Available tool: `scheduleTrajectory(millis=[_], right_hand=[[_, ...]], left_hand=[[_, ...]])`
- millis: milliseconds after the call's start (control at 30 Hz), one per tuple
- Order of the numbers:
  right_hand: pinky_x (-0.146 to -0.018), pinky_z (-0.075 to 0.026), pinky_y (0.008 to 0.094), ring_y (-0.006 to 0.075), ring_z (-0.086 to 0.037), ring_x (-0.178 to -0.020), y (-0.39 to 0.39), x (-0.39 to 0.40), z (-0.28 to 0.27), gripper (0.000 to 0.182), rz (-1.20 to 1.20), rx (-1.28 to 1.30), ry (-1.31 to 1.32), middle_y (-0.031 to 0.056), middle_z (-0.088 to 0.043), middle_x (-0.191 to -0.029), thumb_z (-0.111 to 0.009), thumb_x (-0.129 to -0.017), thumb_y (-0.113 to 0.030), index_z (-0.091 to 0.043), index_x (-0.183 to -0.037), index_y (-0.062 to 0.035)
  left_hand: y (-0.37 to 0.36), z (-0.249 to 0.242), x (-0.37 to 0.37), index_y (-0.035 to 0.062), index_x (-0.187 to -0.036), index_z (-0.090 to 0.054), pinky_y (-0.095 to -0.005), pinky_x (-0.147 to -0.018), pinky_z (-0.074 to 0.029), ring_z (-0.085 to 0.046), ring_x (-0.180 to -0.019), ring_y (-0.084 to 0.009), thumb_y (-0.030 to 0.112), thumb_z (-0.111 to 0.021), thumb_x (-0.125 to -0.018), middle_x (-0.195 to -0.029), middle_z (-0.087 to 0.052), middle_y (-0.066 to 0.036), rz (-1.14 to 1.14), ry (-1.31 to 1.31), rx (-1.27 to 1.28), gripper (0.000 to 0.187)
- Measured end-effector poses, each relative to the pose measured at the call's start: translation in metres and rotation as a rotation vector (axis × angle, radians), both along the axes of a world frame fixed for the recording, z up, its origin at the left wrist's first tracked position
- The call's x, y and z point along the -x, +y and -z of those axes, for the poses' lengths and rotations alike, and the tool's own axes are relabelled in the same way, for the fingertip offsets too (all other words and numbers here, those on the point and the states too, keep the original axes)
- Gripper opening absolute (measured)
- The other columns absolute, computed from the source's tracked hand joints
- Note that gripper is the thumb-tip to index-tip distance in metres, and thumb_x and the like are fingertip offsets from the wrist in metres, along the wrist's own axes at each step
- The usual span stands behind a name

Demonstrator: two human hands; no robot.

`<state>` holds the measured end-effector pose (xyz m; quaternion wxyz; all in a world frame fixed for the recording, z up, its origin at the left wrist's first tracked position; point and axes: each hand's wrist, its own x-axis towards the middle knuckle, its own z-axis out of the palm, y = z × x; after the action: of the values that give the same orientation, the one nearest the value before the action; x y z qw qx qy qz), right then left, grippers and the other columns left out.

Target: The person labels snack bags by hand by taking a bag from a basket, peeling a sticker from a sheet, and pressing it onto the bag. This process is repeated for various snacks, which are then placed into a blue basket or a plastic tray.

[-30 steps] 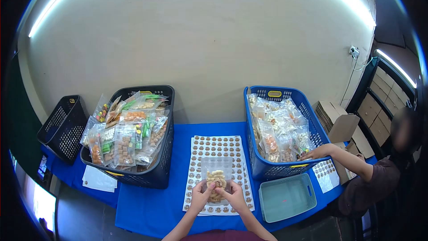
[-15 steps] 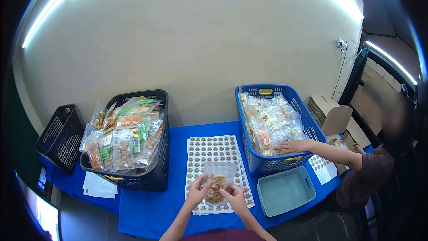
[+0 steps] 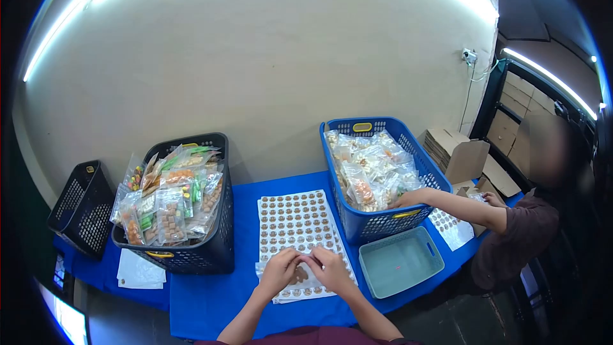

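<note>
Site type: packing workroom. Indicators: sheets of round stickers point(image 3: 294, 217) across the middle of the table point(image 3: 246, 217), baskets point(image 3: 367, 223) of bagged snacks point(image 3: 373, 163) toward its back edge, stacked cardboard point(image 3: 440, 149) near its back right corner.

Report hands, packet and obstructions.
Left hand, right hand: close together at packet, grip unclear. Packet over sticker sheets, partly hidden by hands. Nothing visibly in the way.
</note>
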<state>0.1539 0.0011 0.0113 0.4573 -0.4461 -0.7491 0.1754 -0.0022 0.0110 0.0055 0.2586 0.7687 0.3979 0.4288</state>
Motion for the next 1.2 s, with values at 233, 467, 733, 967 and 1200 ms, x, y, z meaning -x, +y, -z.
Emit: scheduleTrajectory(millis=[233, 467, 733, 967, 1200], right_hand=[[-0.050, -0.041, 0.0318, 0.0219, -0.054, -0.053, -0.017, 0.017, 0.004, 0.019, 0.138, 0.032, 0.159, 0.0106, -0.053, -0.060, -0.059, -0.078, -0.013, -0.049, -0.069, -0.0002], [-0.049, -0.039, 0.0334, 0.0241, -0.052, -0.050, -0.039, 0.032, 0.022, 0.020, 0.114, 0.111, 0.141, 0.0114, -0.052, -0.058, -0.058, -0.079, -0.014, -0.049, -0.068, 0.0003], [-0.055, -0.041, 0.0304, 0.0164, -0.052, -0.059, -0.080, 0.039, 0.082, 0.017, 0.199, 0.367, 0.384, 0.0086, -0.053, -0.064, -0.059, -0.081, -0.018, -0.059, -0.080, -0.0012], [-0.098, -0.027, 0.0477, 0.0362, -0.033, -0.116, -0.069, 0.065, 0.094, 0.051, 0.126, 0.216, -0.079, 0.0156, -0.035, -0.129, -0.067, -0.068, -0.021, -0.051, -0.117, -0.0150], [-0.090, -0.029, 0.0472, 0.0309, -0.043, -0.104, -0.072, 0.073, 0.055, 0.030, 0.048, 0.134, -0.334, 0.0123, -0.053, -0.102, -0.068, -0.068, -0.023, -0.059, -0.093, -0.0077]], left_hand=[[0.002, -0.007, 0.001, -0.0008, -0.077, -0.056, -0.0324, -0.055, -0.040, -0.053, -0.062, -0.0263, 0.008, -0.053, -0.082, -0.070, -0.052, -0.013, -0.162, -0.078, -0.116, 0.010], [0.010, -0.001, 0.026, -0.0011, -0.071, -0.050, -0.0295, -0.053, -0.037, -0.048, -0.057, -0.0182, 0.009, -0.049, -0.085, -0.063, -0.048, -0.009, -0.368, -0.273, -0.218, 0.017], [0.029, 0.028, 0.084, -0.0005, -0.069, -0.049, -0.0235, -0.055, -0.036, -0.042, -0.061, -0.0068, 0.013, -0.043, -0.089, -0.062, -0.046, -0.002, -0.194, -0.347, 0.212, 0.025], [0.012, 0.115, 0.078, 0.0018, -0.087, -0.057, -0.0196, -0.056, -0.039, -0.046, -0.064, -0.0041, 0.023, -0.048, -0.089, -0.072, -0.052, 0.001, 0.162, -0.178, 0.863, 0.023], [0.005, 0.138, 0.074, -0.0010, -0.102, -0.056, -0.0270, -0.072, -0.046, -0.056, -0.076, -0.0124, 0.020, -0.046, -0.090, -0.092, -0.058, -0.004, 0.496, -0.243, 0.905, 0.026]])
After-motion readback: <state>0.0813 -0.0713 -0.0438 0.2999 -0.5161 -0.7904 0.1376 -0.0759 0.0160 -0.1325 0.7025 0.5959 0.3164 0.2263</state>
